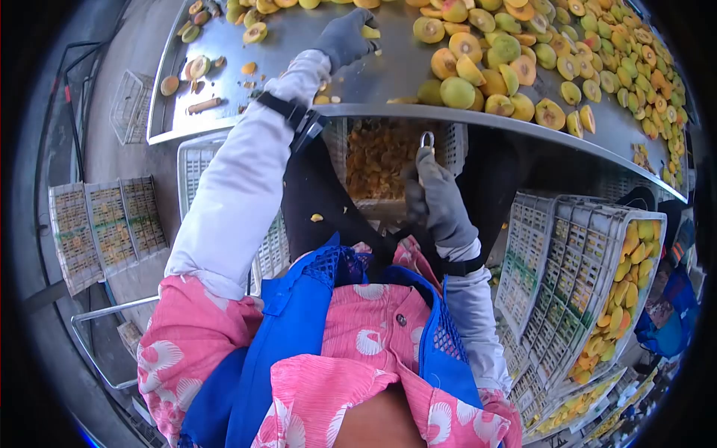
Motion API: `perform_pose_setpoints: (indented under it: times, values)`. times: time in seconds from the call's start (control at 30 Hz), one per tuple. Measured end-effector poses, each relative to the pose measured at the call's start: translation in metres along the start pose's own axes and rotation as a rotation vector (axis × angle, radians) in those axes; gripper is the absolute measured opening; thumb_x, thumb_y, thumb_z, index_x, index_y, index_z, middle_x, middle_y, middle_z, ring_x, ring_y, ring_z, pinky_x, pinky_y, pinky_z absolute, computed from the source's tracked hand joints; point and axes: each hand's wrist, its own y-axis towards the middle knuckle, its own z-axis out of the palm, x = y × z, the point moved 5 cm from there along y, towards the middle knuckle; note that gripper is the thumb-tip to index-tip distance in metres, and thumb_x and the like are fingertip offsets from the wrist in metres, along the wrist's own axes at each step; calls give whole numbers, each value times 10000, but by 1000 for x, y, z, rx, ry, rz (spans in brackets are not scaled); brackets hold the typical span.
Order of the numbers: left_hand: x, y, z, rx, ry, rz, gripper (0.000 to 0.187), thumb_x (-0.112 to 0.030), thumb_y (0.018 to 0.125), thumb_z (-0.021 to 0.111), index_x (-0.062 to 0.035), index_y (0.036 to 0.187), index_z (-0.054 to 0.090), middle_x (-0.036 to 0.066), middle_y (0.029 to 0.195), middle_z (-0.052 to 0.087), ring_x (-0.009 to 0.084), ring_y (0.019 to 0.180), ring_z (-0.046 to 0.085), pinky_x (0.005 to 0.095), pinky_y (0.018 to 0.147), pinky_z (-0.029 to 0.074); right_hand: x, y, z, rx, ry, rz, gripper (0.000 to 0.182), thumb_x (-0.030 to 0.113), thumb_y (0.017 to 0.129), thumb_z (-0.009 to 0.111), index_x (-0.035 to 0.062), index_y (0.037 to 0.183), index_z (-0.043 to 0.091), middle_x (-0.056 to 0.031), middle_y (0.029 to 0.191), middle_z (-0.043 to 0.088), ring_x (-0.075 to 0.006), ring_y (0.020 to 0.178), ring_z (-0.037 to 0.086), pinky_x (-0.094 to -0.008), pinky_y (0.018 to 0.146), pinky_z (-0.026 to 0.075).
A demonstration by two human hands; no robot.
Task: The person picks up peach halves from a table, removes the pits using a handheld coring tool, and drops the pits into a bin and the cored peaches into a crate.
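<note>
My left hand (346, 40), in a grey glove, reaches over the metal table. Its fingers are closed on a yellow-green piece of peach (370, 32), mostly hidden by the glove. Lower down, in front of the table edge, my gloved right hand (441, 190) is wrapped round a pitting tool, whose metal loop (427, 140) points up from the fist. Halved peaches (465, 46) lie cut side up and down on the table, to the right of my left hand. A few fruit scraps (323, 98) are scattered beneath my left wrist.
The metal table's raised rim (358, 110) runs across in front of me. Below it stands a crate of fruit scraps (381, 157). Stacked crates (575, 261) with peach halves stand at right; another crate (108, 231) is at left. A wooden-looking stick (205, 106) lies on the table's left part.
</note>
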Motion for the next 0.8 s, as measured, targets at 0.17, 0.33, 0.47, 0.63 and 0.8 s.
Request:
perform_pose_setpoints:
  times: [0.17,0.33,0.47,0.63,0.8]
  values:
    - [-73,-151,-1,241,-646,446,348,-118,764,754,-75,1072,598,90,1069,640,144,985,605,272,847,497,-8,-4,25,198,336,92,379,500,996,435,143,1009,565,60,635,393,-42,463,328,-198,395,269]
    - [-78,-211,17,-122,-1424,-220,303,-235,916,607,-47,1151,567,119,1171,594,208,1065,582,307,909,476,-21,6,56,322,389,-22,349,465,968,541,139,1089,568,70,642,416,-45,461,370,-205,398,308]
    - [-72,-214,31,-65,-1797,-136,348,-288,1000,478,-24,1219,535,124,1121,604,209,1024,598,336,893,508,-12,-6,46,-81,-247,-438,315,376,951,606,81,1054,563,14,666,510,-88,492,466,-288,431,385]
    - [-82,-218,15,-191,-1341,14,417,-371,1010,446,-7,1174,569,120,1066,625,206,976,617,338,838,528,0,-50,55,-255,-1010,-758,296,305,949,596,21,957,510,-227,684,601,-422,639,626,-483,543,452]
    - [-89,-214,20,-218,-1609,-142,519,-448,1002,431,28,1125,599,129,983,648,208,845,647,335,770,544,1,-49,56,-290,-1008,-758,276,298,966,561,31,952,492,-262,701,600,-470,712,602,-507,547,440]
